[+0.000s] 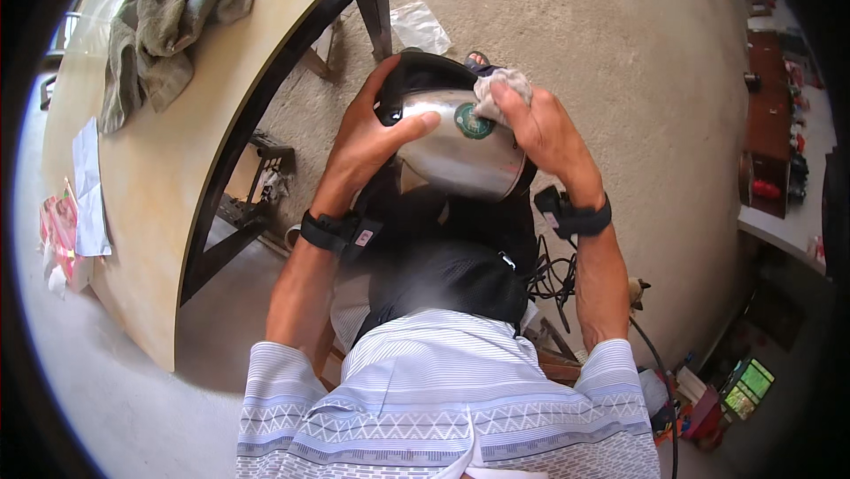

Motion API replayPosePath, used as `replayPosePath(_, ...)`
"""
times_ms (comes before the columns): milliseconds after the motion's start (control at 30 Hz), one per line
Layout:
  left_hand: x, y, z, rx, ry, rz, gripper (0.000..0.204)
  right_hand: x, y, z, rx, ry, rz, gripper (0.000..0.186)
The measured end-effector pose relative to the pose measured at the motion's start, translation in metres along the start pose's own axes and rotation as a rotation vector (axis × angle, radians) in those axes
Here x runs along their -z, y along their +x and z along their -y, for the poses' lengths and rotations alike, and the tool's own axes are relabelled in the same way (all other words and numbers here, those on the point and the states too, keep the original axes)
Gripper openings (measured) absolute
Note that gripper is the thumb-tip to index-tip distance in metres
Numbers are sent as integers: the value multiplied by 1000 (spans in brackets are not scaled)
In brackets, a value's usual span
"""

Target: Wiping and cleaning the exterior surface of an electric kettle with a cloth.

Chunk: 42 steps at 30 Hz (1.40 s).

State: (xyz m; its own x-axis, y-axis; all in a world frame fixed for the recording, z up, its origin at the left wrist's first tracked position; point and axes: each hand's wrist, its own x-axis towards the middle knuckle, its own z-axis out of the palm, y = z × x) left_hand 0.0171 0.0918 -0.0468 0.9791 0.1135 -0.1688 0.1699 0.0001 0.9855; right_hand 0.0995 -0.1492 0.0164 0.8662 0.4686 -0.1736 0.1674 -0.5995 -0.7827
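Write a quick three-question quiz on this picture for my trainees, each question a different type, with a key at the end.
1. Multiple choice: what does the right hand hold?
A) a wooden spoon
B) a white cloth
C) a glass cup

2. True or false: the left hand touches the metal container.

3. Short answer: what colour is the round label on the container?

Key: 1. B; 2. True; 3. Green.

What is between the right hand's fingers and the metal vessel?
In the head view, a crumpled whitish cloth, held by the right hand at the metal vessel.
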Motion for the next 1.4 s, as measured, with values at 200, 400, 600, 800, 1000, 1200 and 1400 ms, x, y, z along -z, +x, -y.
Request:
replayPosePath(200,0,-4,-2,80,-209,-36,98,-23,-21,13,321,-299,-207,46)
replayPosePath(400,0,0,6,58,-191,-23,89,-59,-75,32,525,-589,-252,64)
replayPosePath(600,-7,5,1,57,-71,-65,87,-43,-39,35,530,-589,-219,62)
replayPosePath(800,-6,1,1,8,-46,-65,83,-33,2,35,351,-339,-204,43)
replayPosePath(1000,1,8,27,98,-317,-99,66,-44,11,45,-126,-417,24,47)
replayPosePath(1200,0,6,12,59,-212,-105,55,-77,-53,46,557,-554,-254,76)
replayPosePath(1400,3,12,32,16,-383,-7,48,-83,-35,43,582,-602,-272,74)
